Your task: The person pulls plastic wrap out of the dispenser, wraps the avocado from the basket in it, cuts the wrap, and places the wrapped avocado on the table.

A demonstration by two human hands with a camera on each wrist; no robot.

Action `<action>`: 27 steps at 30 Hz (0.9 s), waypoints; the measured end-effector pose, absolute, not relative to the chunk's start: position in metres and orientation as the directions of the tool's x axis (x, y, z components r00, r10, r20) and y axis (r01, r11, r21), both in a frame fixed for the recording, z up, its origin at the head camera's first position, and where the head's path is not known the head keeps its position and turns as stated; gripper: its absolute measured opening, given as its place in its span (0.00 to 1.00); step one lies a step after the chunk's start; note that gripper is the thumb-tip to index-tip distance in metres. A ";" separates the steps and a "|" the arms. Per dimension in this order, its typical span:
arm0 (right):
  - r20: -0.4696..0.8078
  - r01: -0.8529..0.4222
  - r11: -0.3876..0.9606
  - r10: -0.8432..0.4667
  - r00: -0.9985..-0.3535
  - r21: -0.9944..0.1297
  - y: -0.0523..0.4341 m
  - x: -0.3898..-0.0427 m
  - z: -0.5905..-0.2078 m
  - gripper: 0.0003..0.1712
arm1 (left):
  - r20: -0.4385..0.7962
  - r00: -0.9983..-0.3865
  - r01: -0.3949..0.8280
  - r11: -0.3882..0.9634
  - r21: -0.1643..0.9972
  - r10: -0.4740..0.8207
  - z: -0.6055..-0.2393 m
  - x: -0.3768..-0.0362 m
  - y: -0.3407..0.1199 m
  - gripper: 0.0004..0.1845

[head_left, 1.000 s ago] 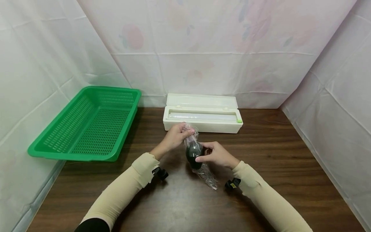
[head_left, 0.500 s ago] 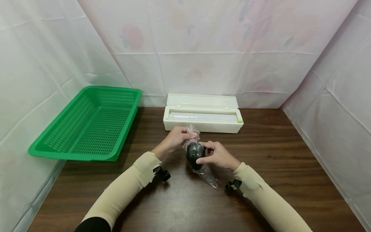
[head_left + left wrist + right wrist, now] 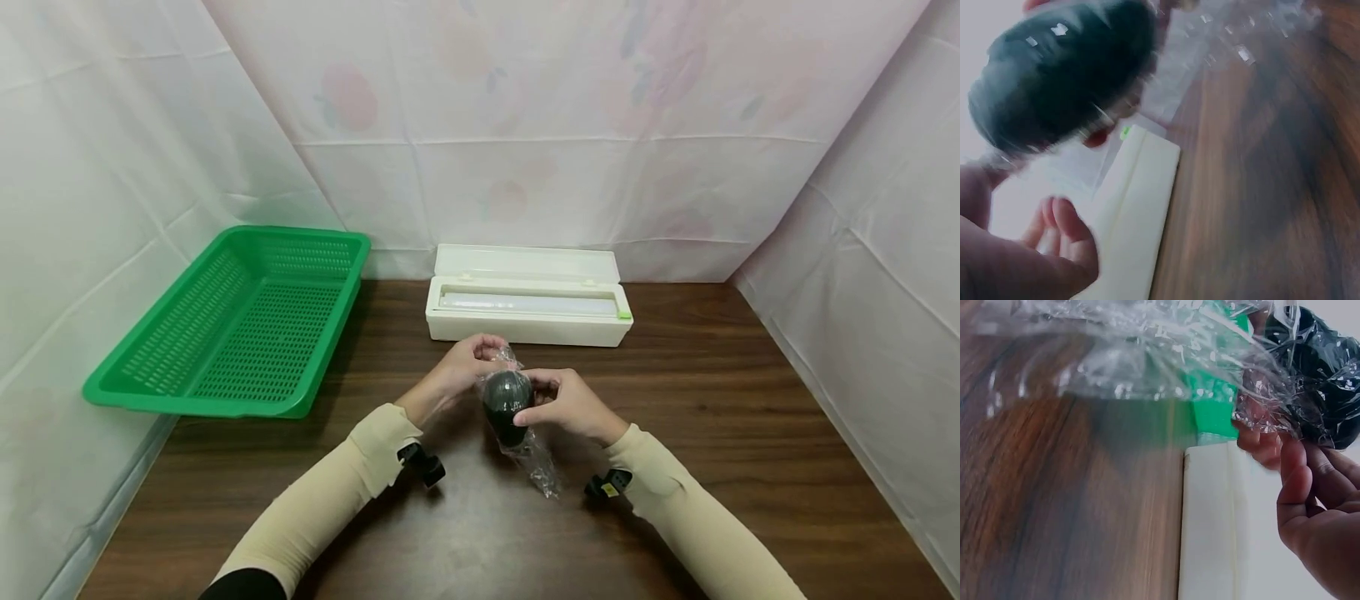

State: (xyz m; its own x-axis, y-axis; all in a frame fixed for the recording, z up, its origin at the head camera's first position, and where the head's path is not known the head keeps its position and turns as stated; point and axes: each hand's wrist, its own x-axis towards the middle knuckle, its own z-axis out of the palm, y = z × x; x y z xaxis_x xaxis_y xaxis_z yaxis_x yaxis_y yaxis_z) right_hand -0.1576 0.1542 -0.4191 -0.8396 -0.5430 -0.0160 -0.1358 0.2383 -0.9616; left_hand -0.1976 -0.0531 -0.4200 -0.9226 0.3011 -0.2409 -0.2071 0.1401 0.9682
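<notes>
A dark green oval fruit, wrapped in clear cling film, is held above the table between the two hands. My right hand grips the fruit from the right, thumb on the near side and fingers behind. My left hand is at its upper left end; the thumb touches the film there, and the bent fingers stand apart from the fruit in the left wrist view. A crumpled tail of film hangs from the lower end. The exact kind of fruit is hard to tell under the film.
Behind the hands stands a white cling film box, its lid raised and a roll inside. A green plastic basket sits at the left on the brown wooden table. White cloth surrounds the table's back and sides.
My left hand has come down from the upper film end, where it pinched the gathered film, to beside the fruit, its fingers now loosened. The right hand keeps its grip, shifted only slightly.
</notes>
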 end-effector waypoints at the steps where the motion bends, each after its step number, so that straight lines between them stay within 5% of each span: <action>1: -0.017 -0.132 0.233 -0.546 -0.838 -0.963 0.154 -0.157 -0.418 0.35 | -0.195 -0.935 -0.154 0.156 0.976 0.296 -0.420 -0.197 -0.054 0.22; 5: -0.013 -0.120 0.204 -0.552 -0.834 -0.972 0.153 -0.156 -0.414 0.34 | 0.058 -0.950 0.136 0.240 0.961 0.307 -0.416 -0.197 -0.057 0.18; 11: 0.004 -0.103 0.157 -0.529 -0.848 -0.982 0.152 -0.155 -0.409 0.33 | 0.350 -0.865 0.454 0.264 0.851 0.360 -0.408 -0.199 -0.060 0.17; 16: 0.028 -0.117 0.142 -0.512 -0.858 -0.983 0.150 -0.155 -0.407 0.31 | 0.309 -0.853 0.398 0.141 0.906 0.421 -0.409 -0.199 -0.064 0.06; 22: 0.030 -0.089 0.102 -0.475 -0.879 -0.991 0.152 -0.159 -0.403 0.32 | 0.233 -0.852 0.324 0.122 0.938 0.469 -0.412 -0.197 -0.070 0.12; 27: -0.021 -0.023 0.102 -0.415 -0.909 -0.995 0.154 -0.163 -0.401 0.35 | 0.234 -0.808 0.243 -0.057 0.968 0.540 -0.415 -0.193 -0.074 0.21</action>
State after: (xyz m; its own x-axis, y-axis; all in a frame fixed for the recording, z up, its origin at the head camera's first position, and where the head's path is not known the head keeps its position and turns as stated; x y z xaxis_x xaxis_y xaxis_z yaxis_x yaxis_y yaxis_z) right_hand -0.1629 0.1539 -0.4011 -0.9094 -0.4154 -0.0210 -0.0234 0.1016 -0.9945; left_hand -0.1930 -0.0740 -0.4155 -0.8082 0.5403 0.2343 0.2428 -0.0569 0.9684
